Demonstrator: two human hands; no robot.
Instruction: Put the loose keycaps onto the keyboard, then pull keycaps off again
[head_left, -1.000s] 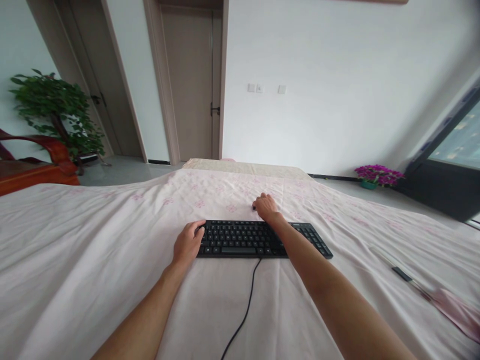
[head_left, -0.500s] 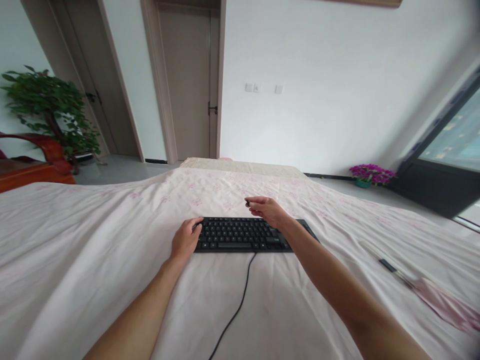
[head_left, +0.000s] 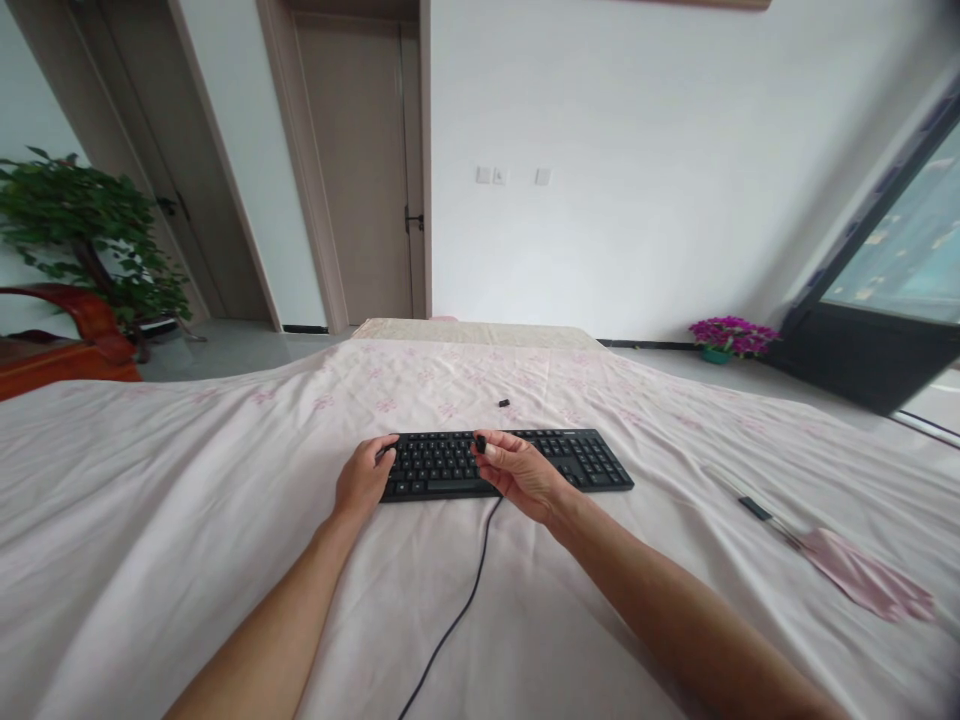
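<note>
Positioning step: my right hand (head_left: 523, 478) pinches a possible keycap (head_left: 481, 444) over the keyboard (head_left: 594, 463) my left hand (head_left: 363, 474) holds. Next calls for steady aim

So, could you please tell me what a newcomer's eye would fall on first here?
Probably the black keyboard, dark against the pale cloth, with the left hand at its left end. The right hand pinches a small black piece over it. Magenta flowers stand far right.
</note>
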